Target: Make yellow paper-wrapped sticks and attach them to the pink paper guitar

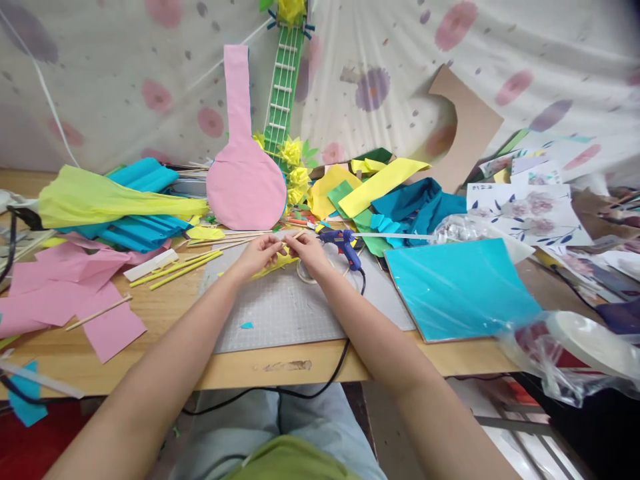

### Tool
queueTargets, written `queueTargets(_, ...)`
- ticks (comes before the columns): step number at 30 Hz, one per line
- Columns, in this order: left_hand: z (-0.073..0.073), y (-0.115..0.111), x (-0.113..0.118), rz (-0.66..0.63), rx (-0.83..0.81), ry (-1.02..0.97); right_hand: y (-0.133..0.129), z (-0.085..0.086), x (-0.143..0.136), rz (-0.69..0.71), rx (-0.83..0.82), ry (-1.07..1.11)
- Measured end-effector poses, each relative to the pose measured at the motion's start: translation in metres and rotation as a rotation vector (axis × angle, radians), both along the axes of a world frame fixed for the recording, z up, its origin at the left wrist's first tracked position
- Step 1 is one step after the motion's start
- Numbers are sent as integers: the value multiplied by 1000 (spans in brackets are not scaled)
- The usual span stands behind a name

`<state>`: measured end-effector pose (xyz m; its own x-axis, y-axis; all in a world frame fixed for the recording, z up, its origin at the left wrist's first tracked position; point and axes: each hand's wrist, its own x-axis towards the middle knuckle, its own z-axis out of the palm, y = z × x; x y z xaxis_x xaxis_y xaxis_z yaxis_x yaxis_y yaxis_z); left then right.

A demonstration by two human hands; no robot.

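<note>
Working a little stick (299, 235), I think.
My left hand (263, 254) and right hand (308, 253), nearly closed, seem to pinch it over the gray mat (280, 327); next needs steady fingers.

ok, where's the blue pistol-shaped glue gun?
Head view, just right of centre: the blue pistol-shaped glue gun is toward the back of the grey gridded cutting mat, immediately right of the right hand and left of the turquoise rectangular panel.
</note>
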<state>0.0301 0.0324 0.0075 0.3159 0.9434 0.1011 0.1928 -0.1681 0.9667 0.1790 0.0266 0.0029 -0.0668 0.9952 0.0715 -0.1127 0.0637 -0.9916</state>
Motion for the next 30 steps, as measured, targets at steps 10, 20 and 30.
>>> queueTargets(10, 3, -21, -49, 392, 375, 671, -11, -19, 25, 3, -50, 146)
queueTargets(20, 8, -28, -52, 680, 264, 649, -24, 0, 15, -84, 65, 170)
queueTargets(30, -15, -17, -20, 473, -264, -393, -24, -4, -7, 78, 147, -236)
